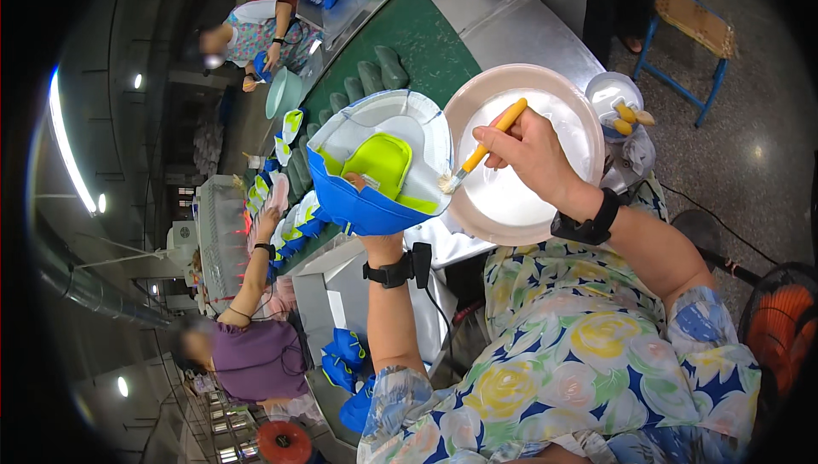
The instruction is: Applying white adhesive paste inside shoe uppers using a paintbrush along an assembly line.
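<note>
I had the left hand (382, 247), mostly hidden, holding one blue upper (366, 210) just left of frame centre; the right hand (538, 153) pinched one brush (475, 158), bristles at the upper's edge. One pink basin (521, 76) sat below the right hand; two co-workers (260, 362) showed at left.

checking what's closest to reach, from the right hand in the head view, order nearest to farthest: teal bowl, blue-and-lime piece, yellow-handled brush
1. Yellow-handled brush: gripped in the right hand.
2. Blue-and-lime piece: just to the left, on the left hand.
3. Teal bowl: farthest, upper left, beyond the piece.
</note>
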Demonstrator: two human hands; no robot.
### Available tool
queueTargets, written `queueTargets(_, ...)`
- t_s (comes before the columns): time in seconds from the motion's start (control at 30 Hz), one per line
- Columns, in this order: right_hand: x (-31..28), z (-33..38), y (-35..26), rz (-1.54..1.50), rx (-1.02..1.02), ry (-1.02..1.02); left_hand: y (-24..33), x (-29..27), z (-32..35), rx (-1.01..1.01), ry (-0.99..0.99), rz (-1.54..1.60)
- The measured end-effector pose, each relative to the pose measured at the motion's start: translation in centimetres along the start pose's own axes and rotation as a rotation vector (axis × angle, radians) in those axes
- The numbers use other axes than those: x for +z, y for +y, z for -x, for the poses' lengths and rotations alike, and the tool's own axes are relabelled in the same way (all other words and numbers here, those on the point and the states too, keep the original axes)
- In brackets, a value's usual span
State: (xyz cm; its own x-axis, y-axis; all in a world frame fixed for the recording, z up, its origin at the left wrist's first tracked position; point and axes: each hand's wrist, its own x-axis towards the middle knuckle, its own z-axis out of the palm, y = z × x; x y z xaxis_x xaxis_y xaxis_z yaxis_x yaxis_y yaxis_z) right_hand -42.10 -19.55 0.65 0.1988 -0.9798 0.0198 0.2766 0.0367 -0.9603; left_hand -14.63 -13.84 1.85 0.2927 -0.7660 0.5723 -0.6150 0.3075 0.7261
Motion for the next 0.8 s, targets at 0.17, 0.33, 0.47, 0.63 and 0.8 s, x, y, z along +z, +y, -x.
queueTargets(0.17, 0.5, 1.0, -0.6, -0.047, -0.006, -0.028, -3.4, -1.4, 0.9, 0.555, -0.032, -0.923)
queueTargets(0.33, 0.9, 2.1, -1.3, 0.078, -0.231, -0.048, -5.3, -2.1, 1.6, 0.162, 0.022, -0.157)
queueTargets(0.47, -1.1, 1.7, -1.8, 0.154, -0.544, -0.086, 0.2, -1.3, -2.0, -0.511, -0.184, 0.598)
queueTargets(0.63, 0.0, 2.0, -3.5, 0.054, -0.966, -0.335, -2.7, -2.1, 2.7, -0.726, -0.66, 0.917)
queueTargets(0.8, 2.9, 2.4, -4.0, 0.124, -1.19, -0.482, 0.6, -1.9, 8.0, -0.78, -0.68, 0.902)
